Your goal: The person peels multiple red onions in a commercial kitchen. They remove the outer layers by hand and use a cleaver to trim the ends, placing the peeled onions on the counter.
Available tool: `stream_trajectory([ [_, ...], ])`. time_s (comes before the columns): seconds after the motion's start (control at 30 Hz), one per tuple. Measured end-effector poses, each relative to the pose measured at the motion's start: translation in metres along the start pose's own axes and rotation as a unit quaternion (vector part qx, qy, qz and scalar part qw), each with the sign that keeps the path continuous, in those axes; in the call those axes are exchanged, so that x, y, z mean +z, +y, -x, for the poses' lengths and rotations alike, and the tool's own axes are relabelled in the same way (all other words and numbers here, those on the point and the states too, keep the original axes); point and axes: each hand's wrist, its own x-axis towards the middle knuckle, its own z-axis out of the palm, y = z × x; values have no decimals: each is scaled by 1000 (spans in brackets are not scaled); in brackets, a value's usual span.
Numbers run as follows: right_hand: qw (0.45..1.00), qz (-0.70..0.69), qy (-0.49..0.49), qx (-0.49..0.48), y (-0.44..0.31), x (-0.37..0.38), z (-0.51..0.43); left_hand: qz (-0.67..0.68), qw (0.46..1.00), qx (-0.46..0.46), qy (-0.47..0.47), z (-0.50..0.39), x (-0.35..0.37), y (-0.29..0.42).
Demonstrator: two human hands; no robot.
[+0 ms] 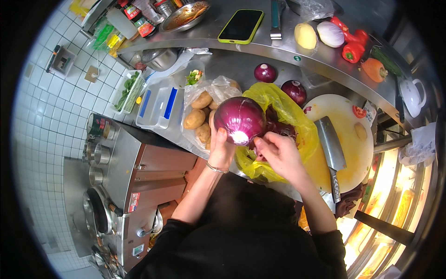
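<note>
My left hand [223, 148] holds a large red onion [240, 117], its pale end tilted down towards me. Close against the onion's lower right side, my right hand [278, 155] pinches a bit of purplish onion skin [258, 153], partly hidden by the fingers. Below both hands sits a yellow plastic bag [303, 129], its mouth spread around dark red onion peels [285, 128]. Two more red onions, one at the back [265, 72] and one nearer the bag [293, 91], rest on the steel counter. To the left, a clear bag holds several potatoes [194, 119].
A cleaver [331, 143] lies on the round cutting board [355, 160] at right, its handle over the near edge. A clear plastic box [153, 120] and a basket of greens [122, 101] stand left. The raised shelf [209, 41] carries a phone [241, 26] and vegetables.
</note>
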Motion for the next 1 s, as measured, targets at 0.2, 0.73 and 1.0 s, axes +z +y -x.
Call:
stream_trajectory([
  [0.2, 960, -261, -44, 93, -1, -2, 0, -148, 983, 102, 29, 4, 19, 7],
  [0.73, 983, 121, 113, -79, -2, -44, 22, 182, 955, -228, 55, -4, 20, 22],
  [1.0, 945, 307, 66, -92, 22, -48, 11, 368, 892, -254, 66, -20, 0, 30],
])
